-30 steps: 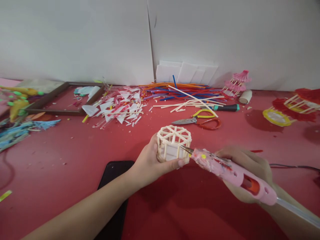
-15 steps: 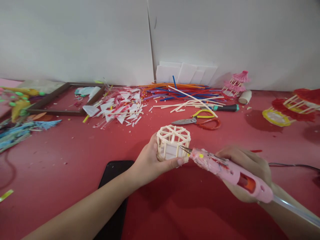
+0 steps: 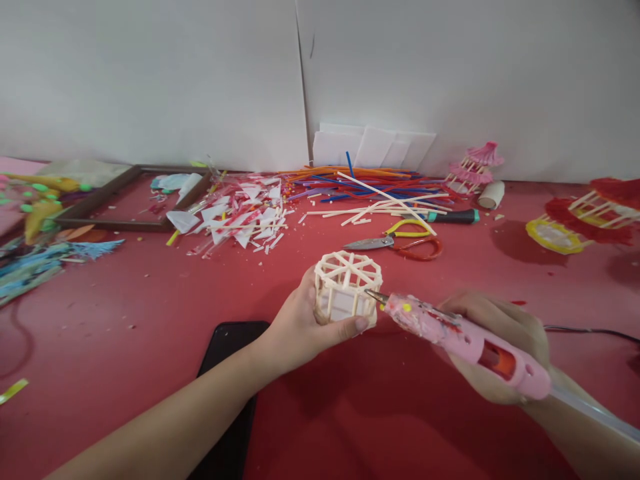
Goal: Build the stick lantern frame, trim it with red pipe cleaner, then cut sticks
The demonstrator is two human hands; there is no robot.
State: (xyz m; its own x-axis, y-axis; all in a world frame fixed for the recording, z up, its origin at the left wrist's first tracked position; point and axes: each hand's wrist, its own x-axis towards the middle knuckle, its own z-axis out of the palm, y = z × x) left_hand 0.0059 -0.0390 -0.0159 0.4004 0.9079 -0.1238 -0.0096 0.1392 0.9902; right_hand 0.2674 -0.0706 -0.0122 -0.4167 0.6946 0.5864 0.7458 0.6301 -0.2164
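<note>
Held above the red table by my left hand is a small round frame of pale wooden sticks, its spoked top facing up and a white sheet in its base. My thumb presses along the near lower edge; the other fingers are hidden behind the frame. My right hand grips a pink hot glue gun, smeared with dried glue, a clear glue stick poking from its rear. The gun's metal nozzle points left at the frame's upper right side, at or very near an upright stick.
Behind the frame lie scissors, loose wooden sticks, coloured sticks and paper scraps. A black phone lies under my left forearm. Small pagoda-like models and a brown picture frame stand around; a cable runs right.
The glue gun and my right hand have shifted slightly right, drawing the nozzle a little along the frame's upper right side. My left hand and the frame have hardly moved.
</note>
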